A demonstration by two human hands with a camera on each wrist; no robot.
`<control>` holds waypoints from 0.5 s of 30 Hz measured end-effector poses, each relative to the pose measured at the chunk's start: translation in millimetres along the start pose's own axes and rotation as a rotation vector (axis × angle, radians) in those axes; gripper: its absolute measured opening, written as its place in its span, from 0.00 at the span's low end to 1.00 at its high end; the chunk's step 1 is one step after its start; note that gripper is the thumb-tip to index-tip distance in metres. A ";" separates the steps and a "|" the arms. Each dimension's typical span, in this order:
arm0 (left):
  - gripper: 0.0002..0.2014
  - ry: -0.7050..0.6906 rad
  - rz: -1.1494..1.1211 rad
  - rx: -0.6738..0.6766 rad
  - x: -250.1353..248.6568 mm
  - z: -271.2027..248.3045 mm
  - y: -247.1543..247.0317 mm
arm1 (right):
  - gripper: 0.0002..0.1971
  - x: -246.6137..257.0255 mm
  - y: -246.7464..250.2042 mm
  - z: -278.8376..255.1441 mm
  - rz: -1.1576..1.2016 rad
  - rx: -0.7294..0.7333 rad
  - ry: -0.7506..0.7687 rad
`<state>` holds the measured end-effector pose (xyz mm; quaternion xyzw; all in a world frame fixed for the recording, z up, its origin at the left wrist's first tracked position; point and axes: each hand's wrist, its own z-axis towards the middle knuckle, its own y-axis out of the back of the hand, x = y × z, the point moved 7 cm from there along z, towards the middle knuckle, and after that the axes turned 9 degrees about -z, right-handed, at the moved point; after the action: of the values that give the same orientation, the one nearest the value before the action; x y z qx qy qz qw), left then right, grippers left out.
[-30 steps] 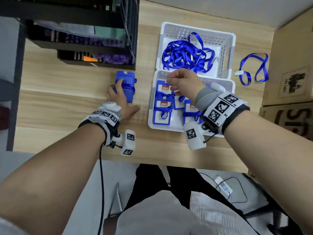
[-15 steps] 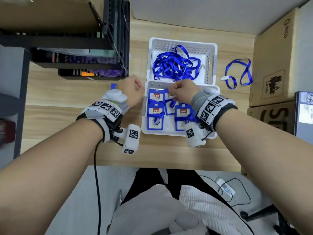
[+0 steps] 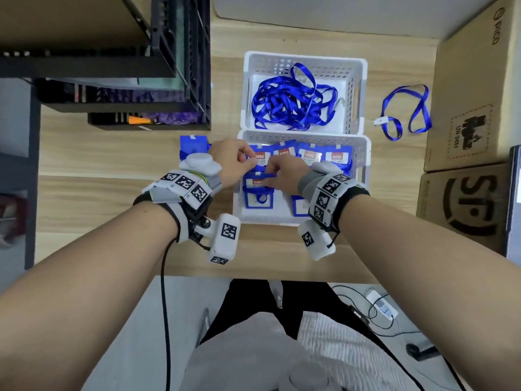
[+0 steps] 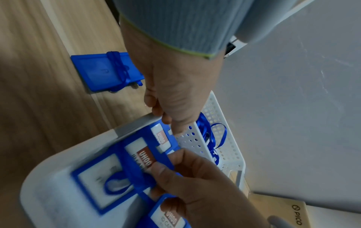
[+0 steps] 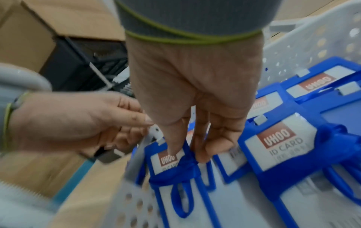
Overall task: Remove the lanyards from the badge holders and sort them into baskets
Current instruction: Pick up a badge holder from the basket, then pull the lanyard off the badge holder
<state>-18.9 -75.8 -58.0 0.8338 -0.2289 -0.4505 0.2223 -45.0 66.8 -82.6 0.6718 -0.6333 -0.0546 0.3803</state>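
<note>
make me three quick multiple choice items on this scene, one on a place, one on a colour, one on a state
1. Where does the single loose lanyard lie?
A. on the table right of the far basket
B. in the near basket
C. on the shelf

2. What colour are the badge holders?
A. red
B. blue
C. green

3. What is the right hand doing?
A. resting flat on the table
B. hanging idle over the boxes
C. gripping a badge holder in the near basket

Answers: 1 A, it lies on bare wood beside the far basket. 2 B, every frame is blue. 3 C, its fingers curl onto one.
</note>
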 end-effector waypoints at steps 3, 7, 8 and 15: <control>0.10 -0.022 -0.078 0.024 -15.2 -6.7 5.3 | 0.09 -1.3 30.3 -15.2 0.189 -0.025 0.022; 0.29 -0.027 -0.299 0.075 -32.7 -10.3 5.8 | 0.08 -3.8 79.7 -34.9 0.384 -0.147 0.054; 0.29 -0.015 -0.376 0.062 -41.3 -12.2 9.2 | 0.08 -3.9 92.1 -41.2 0.430 -0.182 0.064; 0.11 -0.006 -0.742 0.048 -95.3 -20.6 31.7 | 0.13 3.0 154.6 -90.4 0.388 -0.542 0.203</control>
<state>-53.7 -42.2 32.4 0.8638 0.0777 -0.4973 0.0238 -119.3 118.2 72.0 0.4154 -0.6707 -0.0806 0.6092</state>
